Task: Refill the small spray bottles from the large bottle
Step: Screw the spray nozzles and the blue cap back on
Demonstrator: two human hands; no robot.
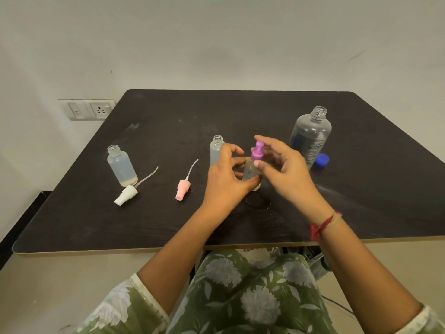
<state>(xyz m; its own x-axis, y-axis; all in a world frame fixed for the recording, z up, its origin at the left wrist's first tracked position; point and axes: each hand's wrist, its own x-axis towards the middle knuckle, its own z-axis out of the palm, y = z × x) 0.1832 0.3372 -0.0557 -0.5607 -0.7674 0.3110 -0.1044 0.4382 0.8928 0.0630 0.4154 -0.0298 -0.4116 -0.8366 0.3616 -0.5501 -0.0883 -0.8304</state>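
A small frosted spray bottle (250, 171) stands at the table's middle, and my left hand (226, 177) grips its body. My right hand (281, 162) pinches its purple spray top (257, 151) between thumb and fingers. Behind my left hand stands a second small bottle (216, 150), uncapped. A third uncapped small bottle (121, 166) stands at the left. The large clear bottle (310, 136) stands open at the right, its blue cap (322, 160) lying beside it.
A white spray top (126, 195) and a pink spray top (183, 189), each with a dip tube, lie on the dark table (240, 112) between the bottles. A wall socket (90, 109) sits at the back left.
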